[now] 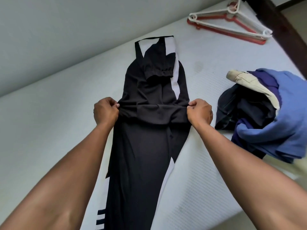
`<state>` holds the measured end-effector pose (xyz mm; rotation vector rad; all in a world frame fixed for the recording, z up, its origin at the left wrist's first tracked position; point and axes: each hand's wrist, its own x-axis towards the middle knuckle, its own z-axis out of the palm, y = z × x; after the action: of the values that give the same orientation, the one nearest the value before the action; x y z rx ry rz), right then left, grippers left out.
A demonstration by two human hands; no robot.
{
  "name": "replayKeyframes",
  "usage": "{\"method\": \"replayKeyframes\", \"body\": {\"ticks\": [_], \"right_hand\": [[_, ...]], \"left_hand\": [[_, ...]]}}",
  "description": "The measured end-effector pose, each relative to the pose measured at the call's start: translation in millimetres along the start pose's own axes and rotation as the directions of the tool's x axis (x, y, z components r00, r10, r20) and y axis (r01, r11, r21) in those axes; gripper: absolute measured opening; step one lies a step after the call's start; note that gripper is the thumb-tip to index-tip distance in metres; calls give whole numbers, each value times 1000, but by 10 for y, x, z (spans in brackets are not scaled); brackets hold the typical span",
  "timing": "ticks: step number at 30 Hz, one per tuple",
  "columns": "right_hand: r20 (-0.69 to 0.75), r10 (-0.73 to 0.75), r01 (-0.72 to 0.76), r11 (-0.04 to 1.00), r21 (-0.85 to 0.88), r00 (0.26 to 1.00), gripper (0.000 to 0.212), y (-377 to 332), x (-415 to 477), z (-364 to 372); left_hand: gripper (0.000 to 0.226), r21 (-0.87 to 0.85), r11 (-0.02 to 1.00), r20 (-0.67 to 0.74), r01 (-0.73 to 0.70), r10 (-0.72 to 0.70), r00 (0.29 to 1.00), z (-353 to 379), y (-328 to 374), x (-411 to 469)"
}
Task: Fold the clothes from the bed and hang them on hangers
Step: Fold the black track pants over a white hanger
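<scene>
Clothing is laid out on the pale, ribbed bed (49, 130). A long black garment (146, 155) with a white stripe (176, 83) along its right side is stretched lengthwise, from the near edge of the picture out toward the far wall (49, 39). A short sleeve (157, 70) is folded in on top of its far part. Across the middle of the garment a fold is raised, and it is held at both ends. The left grip (105, 111) is curled, and the left edge of the fold is pinched between its thumb and fingers. The right grip (200, 112) is curled likewise, and the right edge is pinched in it. Both forearms are stretched out along the garment's sides.

To the right, near the right grip but apart from it, a loose pile of clothes (240, 110) is heaped, with a blue piece (290, 105) on the near side and a cream piece (249, 82) on the far side. At the far right of the bed, well apart from the garment, white and red hangers (231, 14) are stacked flat beside a dark wooden beam (282, 30).
</scene>
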<state>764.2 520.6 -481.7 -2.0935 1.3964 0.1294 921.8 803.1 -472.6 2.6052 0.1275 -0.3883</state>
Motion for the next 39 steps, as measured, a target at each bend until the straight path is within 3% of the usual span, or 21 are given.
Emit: {"method": "replayKeyframes", "body": {"ticks": [3,6,9,12,17,22,26,30,34,39], "right_hand": [[6,-10,10,1000,9,1000,35,2,-203,21],[69,20,-22,999,37,997,49,205,-533,140],[88,45,-51,997,62,995,54,488,-993,257],[157,26,-29,999,14,987,67,632,-1321,263],[325,66,-44,996,-76,943,68,537,-1433,-118],[275,-98,162,962,-221,956,51,415,-1372,-839],[223,-167,217,950,-225,960,46,305,-895,-1357],[181,-238,271,944,-189,954,37,167,-107,-1622],[149,-389,415,877,-243,909,32,11,932,-1821],[177,-465,497,796,-346,867,36,-378,2164,-2051]], "left_hand": [[25,47,999,16,-13,12,1000,57,-38,-141],[58,157,987,139,-21,-1,990,153,-259,-495],[72,208,978,255,-30,-25,967,193,-585,-937],[92,388,914,418,-118,-61,906,178,-691,-1222],[84,425,828,575,-365,64,815,17,-223,-1432],[72,378,717,635,-586,259,728,-232,641,-1619],[67,300,657,638,-692,401,658,-155,1553,-1511],[75,196,679,615,-708,477,628,358,2387,-1160],[76,189,685,677,-704,428,599,1216,3057,-597],[78,223,790,729,-572,255,636,1944,3468,82]]}}
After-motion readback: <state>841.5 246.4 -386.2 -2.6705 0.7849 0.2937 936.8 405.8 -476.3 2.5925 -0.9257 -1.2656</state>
